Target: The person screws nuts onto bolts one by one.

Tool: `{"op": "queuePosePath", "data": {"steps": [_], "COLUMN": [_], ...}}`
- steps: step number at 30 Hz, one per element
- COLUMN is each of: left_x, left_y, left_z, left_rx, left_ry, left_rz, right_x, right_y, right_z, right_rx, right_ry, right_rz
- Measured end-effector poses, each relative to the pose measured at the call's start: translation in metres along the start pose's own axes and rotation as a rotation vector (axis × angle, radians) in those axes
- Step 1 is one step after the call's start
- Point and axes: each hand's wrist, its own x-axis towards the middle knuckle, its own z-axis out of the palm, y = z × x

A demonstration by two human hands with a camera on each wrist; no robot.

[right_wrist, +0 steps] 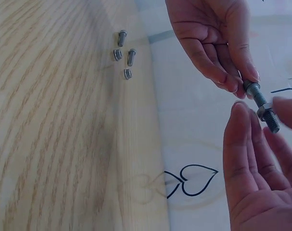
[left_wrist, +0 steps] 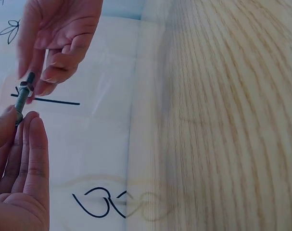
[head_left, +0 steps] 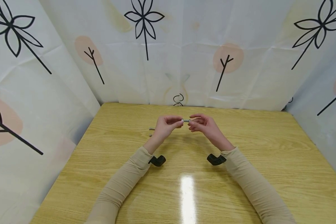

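My left hand (head_left: 165, 127) pinches the head of a grey metal bolt (right_wrist: 259, 96) between thumb and fingertips. A hex nut (right_wrist: 264, 111) sits partway along the shank, with the threaded tip sticking out beyond it. On that side my right hand (head_left: 205, 125) has its thumb and fingers around the nut, the thumb right at its edge in the right wrist view. Both hands are raised over the far part of the table, facing each other, and the bolt lies nearly level between them in the head view.
Two more bolts (right_wrist: 122, 38) and two nuts (right_wrist: 128, 74) lie on the wooden table (head_left: 106, 133), left of my left hand and partly hidden by it in the head view. Patterned white cloth (head_left: 184, 68) hangs behind the table and at both sides.
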Motion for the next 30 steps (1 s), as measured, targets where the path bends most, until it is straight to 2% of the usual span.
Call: {"op": "queuePosePath", "data": {"steps": [5, 11, 19, 26, 30], "left_x": [0.0004, 0.0012, 0.0015, 0.0004, 0.0010], "left_y": [-0.0001, 0.0005, 0.0016, 0.0020, 0.0016], "left_z": [0.0006, 0.0012, 0.0017, 0.0023, 0.0020], "left_rx": [0.004, 0.007, -0.008, -0.019, -0.016], "left_ry": [0.001, 0.008, 0.002, 0.010, 0.016], "left_rz": [0.012, 0.007, 0.006, -0.019, -0.019], "right_x": [0.0002, 0.0022, 0.0011, 0.0021, 0.0019], "right_y": [-0.0001, -0.0001, 0.0012, 0.0005, 0.0004], "right_z": [-0.0004, -0.0006, -0.0013, 0.0013, 0.0006], "right_rx": [0.004, -0.043, 0.027, -0.034, 0.001], "right_ry": [-0.007, -0.009, -0.035, -0.008, -0.003], "right_rz": [-0.041, 0.004, -0.031, 0.023, 0.011]}}
